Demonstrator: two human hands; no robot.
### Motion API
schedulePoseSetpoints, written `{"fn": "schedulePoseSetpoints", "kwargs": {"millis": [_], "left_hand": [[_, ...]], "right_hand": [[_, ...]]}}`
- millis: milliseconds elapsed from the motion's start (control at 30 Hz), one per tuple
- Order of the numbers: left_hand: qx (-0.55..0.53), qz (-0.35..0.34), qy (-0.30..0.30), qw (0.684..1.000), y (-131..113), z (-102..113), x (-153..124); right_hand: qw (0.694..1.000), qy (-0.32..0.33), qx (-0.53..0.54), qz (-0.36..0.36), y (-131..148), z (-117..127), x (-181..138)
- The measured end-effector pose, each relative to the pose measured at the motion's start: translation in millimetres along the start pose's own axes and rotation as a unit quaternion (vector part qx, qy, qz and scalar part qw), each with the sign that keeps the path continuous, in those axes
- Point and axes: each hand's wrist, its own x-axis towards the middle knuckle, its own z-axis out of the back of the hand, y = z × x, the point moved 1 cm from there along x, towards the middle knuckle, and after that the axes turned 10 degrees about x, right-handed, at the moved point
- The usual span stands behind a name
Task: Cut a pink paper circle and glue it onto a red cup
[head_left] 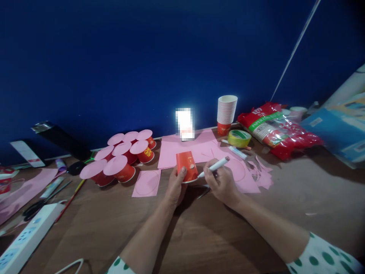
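Observation:
My left hand [178, 182] grips a red paper cup [186, 163], turned so its rim faces down toward me. In my right hand [221, 180] is a white marker [215, 166], its tip at or close to the cup's lower right edge; whether it touches I cannot tell. Under and behind the cup lie pink paper sheets [171, 150]. Left of my left hand rests a pink square with a drawn circle [146, 183]. Farther left stand several red cups topped with pink paper discs [116, 164].
At the back right are a stack of paper cups [227, 110], a roll of yellow tape [238, 139] and a red bag of paper cups [273, 129]. A lit phone [186, 133] leans on the blue wall. Scissors [34, 207] and a power strip [30, 236] lie on the left.

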Motion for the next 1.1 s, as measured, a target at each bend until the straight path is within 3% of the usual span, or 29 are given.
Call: {"fn": "schedulePoseSetpoints", "kwargs": {"millis": [700, 1100], "left_hand": [[-0.021, 0.066, 0.015, 0.997, -3.0, -4.6, -4.2], [-0.047, 0.071, 0.018, 0.996, 0.5, 0.2, -1.8]], "right_hand": [[0.999, -0.032, 0.011, 0.020, 2.4, 1.4, 0.4], [0.999, 0.004, 0.043, -0.024, 0.8, 0.9, 0.8]]}}
